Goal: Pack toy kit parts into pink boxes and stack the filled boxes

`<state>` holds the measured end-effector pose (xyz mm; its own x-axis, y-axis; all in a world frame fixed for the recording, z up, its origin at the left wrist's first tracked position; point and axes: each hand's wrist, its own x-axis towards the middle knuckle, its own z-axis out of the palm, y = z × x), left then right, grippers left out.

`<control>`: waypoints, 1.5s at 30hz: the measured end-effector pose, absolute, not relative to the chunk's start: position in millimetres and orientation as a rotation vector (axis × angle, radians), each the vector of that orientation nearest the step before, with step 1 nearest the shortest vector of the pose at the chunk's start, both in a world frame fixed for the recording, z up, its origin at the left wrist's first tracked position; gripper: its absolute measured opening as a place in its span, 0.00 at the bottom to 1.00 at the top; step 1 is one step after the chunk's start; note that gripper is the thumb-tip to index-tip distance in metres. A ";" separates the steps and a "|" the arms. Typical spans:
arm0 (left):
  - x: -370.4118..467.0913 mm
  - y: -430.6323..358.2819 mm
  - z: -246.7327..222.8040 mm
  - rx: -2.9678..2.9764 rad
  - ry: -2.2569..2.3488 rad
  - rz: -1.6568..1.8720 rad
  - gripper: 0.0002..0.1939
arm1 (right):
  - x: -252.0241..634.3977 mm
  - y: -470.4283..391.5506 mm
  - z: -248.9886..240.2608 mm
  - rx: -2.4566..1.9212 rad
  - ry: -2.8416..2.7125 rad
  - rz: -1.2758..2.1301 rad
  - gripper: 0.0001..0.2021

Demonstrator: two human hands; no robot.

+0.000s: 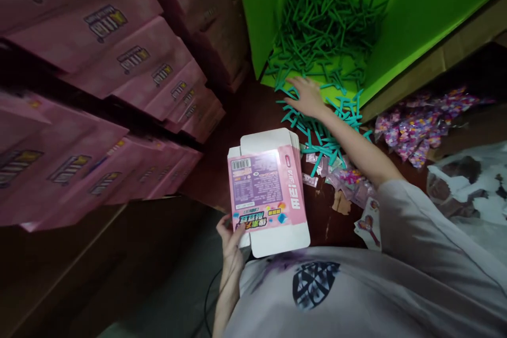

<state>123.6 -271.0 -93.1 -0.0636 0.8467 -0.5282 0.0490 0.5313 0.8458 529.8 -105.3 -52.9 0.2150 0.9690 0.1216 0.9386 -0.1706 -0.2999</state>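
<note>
A flattened pink carton [257, 185] with white end flaps lies in front of my body, printed side up. Layered edges at its upper right suggest more cartons beneath. My left hand [230, 237] grips its lower left corner, thumb on top and fingers at the edge. My right hand [306, 97] reaches forward, palm down and fingers apart, onto loose teal-green plastic sticks [312, 127]; no stick is visibly gripped. A larger heap of the same sticks [325, 21] fills the bright green bin [420, 16] just beyond.
Pink printed boxes [130, 58] are stacked high on the left. Small pink sachets [310, 179] and illustrated cards [369, 224] lie on the dark red table [328, 222]. Bags of colourful pieces [422, 127] and a clear plastic bag [471, 179] with white pieces are on the right.
</note>
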 end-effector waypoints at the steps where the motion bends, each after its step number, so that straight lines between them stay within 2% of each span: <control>1: 124.7 -270.3 -91.1 0.780 1.503 0.795 0.33 | 520.1 -88.3 -60.1 -2.179 -1.852 0.236 0.35; 4: 125.3 -270.3 -83.3 0.723 1.455 0.776 0.32 | 502.1 -72.6 -86.6 -2.214 -1.954 0.351 0.30; 7: 122.4 -273.6 -74.5 0.815 1.418 0.682 0.29 | 510.2 -101.7 -101.6 -2.246 -1.946 0.274 0.26; 11: 120.3 -273.5 -64.6 1.206 1.537 0.680 0.24 | 536.8 -160.6 -91.4 -2.333 -1.946 0.252 0.23; 14: 124.2 -263.3 -58.6 1.498 1.530 0.693 0.24 | 542.7 -208.3 -68.2 -2.276 -2.004 0.252 0.21; 19: 138.6 -245.1 -51.8 1.797 1.522 0.661 0.28 | 531.1 -332.1 -23.6 -2.198 -1.782 0.187 0.24; 23: 143.3 -237.7 -55.8 1.751 1.527 0.707 0.27 | 505.5 -466.9 -21.1 -2.340 -1.281 0.183 0.25; 25: 142.6 -232.4 -60.8 1.731 1.512 0.763 0.23 | 482.3 -524.4 -36.7 -2.411 -0.978 0.125 0.30; 27: 141.9 -226.8 -65.7 1.725 1.498 0.776 0.20 | 455.4 -564.2 -57.6 -2.444 -0.724 0.087 0.42; 30: 143.3 -222.7 -68.3 1.780 1.501 0.763 0.16 | 423.4 -588.1 -83.9 -2.491 -0.711 0.224 0.65; 32: 146.5 -223.8 -66.4 1.836 1.487 0.756 0.16 | 416.8 -587.5 -92.1 -2.547 -0.775 0.302 0.71; 36: 153.5 -227.5 -60.9 1.910 1.481 0.722 0.23 | 436.4 -581.2 -90.0 -2.509 -0.855 0.291 0.61; 40: 155.4 -225.4 -58.4 1.918 1.451 0.703 0.22 | 450.2 -570.6 -76.9 -2.406 -0.867 0.279 0.52; 43: 161.1 -226.0 -55.6 1.918 1.481 0.667 0.20 | 434.5 -524.6 -68.6 -2.165 -0.788 0.068 0.36; 45: 167.5 -229.8 -51.4 1.912 1.500 0.643 0.20 | 412.4 -473.9 -65.3 -1.976 -0.769 0.122 0.28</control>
<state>167.5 -229.8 -51.4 0.2372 0.9715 0.0021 0.6711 -0.1654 0.7227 412.4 -473.9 -65.3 0.7952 0.5625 0.2264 0.4645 -0.3252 -0.8237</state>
